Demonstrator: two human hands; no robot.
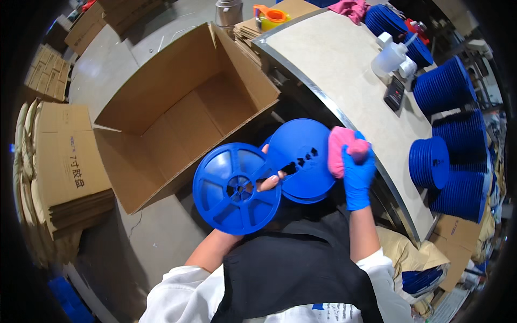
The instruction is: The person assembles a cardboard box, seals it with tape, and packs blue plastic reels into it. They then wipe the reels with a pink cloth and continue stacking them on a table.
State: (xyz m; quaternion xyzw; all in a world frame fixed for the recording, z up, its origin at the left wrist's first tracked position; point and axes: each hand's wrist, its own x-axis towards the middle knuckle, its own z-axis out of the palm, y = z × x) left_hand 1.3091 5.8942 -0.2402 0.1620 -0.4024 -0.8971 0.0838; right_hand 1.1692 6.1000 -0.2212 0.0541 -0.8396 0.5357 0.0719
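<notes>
My left hand [269, 182], bare, reaches up from below behind a blue plastic reel disc [219, 166] with a spoked face. Its fingers show at the disc's right edge and grip it. A second blue disc [301, 137], smooth with small cut-outs at its middle, lies just to the right, partly overlapped by the fingers. Whether the two discs are joined I cannot tell. My right hand [358, 180] wears a blue glove and is closed on a bunched pink cloth [337, 151], which is against or close to the smooth disc's right edge.
A large open cardboard box [177, 118] stands ahead on the left. To the right curves a pale worktable [323, 59] with a metal edge. It carries stacks of blue discs [444, 86], a plastic bottle [389, 59] and a black device [395, 94]. Flattened cartons [72, 156] are piled far left.
</notes>
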